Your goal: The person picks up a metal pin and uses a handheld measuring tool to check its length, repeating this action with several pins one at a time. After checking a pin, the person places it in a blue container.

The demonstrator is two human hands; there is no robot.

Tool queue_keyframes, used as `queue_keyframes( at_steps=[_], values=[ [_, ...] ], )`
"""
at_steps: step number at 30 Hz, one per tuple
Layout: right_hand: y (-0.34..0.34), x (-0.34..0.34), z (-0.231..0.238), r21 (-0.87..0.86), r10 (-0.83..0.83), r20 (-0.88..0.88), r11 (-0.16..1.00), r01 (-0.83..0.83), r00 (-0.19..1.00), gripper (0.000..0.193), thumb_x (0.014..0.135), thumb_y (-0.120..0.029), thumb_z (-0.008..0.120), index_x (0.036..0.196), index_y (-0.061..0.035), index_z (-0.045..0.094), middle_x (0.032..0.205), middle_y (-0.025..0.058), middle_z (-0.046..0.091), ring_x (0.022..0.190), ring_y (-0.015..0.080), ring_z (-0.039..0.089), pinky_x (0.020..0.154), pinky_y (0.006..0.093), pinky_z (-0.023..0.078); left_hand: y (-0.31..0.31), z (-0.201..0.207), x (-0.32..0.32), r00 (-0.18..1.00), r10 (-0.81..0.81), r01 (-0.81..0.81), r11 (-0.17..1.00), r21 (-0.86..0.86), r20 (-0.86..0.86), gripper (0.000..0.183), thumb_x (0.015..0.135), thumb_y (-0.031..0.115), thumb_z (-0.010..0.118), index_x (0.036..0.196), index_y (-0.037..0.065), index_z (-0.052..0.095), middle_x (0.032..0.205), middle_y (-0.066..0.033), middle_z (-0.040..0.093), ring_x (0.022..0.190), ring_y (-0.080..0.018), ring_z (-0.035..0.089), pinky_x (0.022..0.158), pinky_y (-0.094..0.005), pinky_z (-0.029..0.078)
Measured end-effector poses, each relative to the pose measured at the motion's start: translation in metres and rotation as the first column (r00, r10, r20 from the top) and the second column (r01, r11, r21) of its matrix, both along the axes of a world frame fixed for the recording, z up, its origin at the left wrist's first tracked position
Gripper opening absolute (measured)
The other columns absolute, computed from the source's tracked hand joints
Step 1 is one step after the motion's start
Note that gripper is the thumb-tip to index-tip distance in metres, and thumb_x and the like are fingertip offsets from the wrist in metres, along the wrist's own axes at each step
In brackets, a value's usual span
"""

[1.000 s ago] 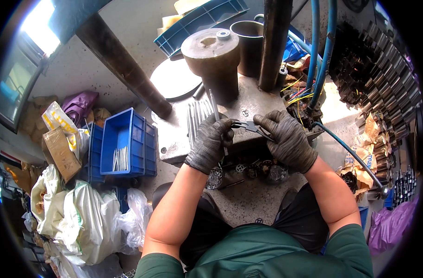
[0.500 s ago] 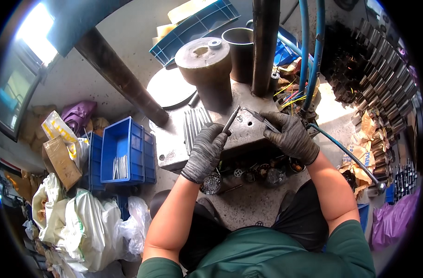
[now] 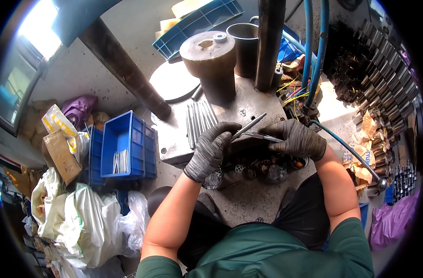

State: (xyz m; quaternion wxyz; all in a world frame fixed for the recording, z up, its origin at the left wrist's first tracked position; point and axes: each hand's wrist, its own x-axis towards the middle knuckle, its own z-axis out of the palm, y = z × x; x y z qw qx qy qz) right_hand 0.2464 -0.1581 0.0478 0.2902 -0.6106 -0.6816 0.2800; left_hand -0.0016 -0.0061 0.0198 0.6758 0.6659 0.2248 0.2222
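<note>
My left hand (image 3: pixel 208 152), in a grey knit glove, grips a slender metal rod (image 3: pixel 253 124) that slants up to the right past my fingers. Facing it, my gloved right hand (image 3: pixel 298 140) is closed on a slim metal tool with a narrow, bent tip (image 3: pixel 267 137); its exact kind is unclear. The tool's tip lies against or just beside the rod near my left fingers. Both hands are over the front edge of a heavy metal plate (image 3: pixel 262 104). Several similar rods (image 3: pixel 200 121) lie side by side on that plate, beyond my left hand.
A thick metal cylinder (image 3: pixel 211 65) and dark pillars (image 3: pixel 270 51) rise from the plate. At left, a blue crate (image 3: pixel 136 153) holds more rods, near white sacks (image 3: pixel 93 227). Blue hoses (image 3: pixel 308 46) hang at right, before stacked metal parts (image 3: pixel 382 69). A lever (image 3: pixel 355 153) juts nearby.
My right hand has come down and turned, so the tool lies nearly level. The rod has tipped from steep to a flatter rightward slant, and the tool's tip now meets it lower along its length.
</note>
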Motion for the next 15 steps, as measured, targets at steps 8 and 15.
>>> queue_keyframes(
  at_steps=[8, 15],
  values=[
    [0.009, -0.017, 0.0, -0.08, 0.02, -0.052, 0.997, -0.024, 0.998, 0.052, 0.083, -0.014, 0.076, 0.132, -0.0021, 0.066, 0.115, 0.018, 0.074, 0.104, 0.0289, 0.072, 0.094, 0.0398, 0.055, 0.004, 0.004, -0.002, 0.998, -0.055, 0.06, 0.974, -0.218, 0.026, 0.037, 0.092, 0.014, 0.056, 0.125, 0.0, 0.067, 0.094, -0.0018, 0.069, 0.07, -0.0035, 0.058, 0.062, -0.0187, 0.048],
    [0.018, -0.017, -0.014, 0.07, 0.103, -0.006, 0.992, -0.103, 0.995, 0.055, 0.078, -0.016, 0.075, 0.131, -0.0027, 0.068, 0.119, 0.0199, 0.073, 0.108, 0.0303, 0.071, 0.096, 0.0387, 0.054, 0.004, -0.001, -0.002, 0.998, -0.047, 0.057, 0.967, -0.249, 0.046, 0.036, 0.093, 0.012, 0.054, 0.125, 0.0, 0.067, 0.093, -0.0023, 0.071, 0.068, -0.003, 0.059, 0.059, -0.017, 0.047]
  ],
)
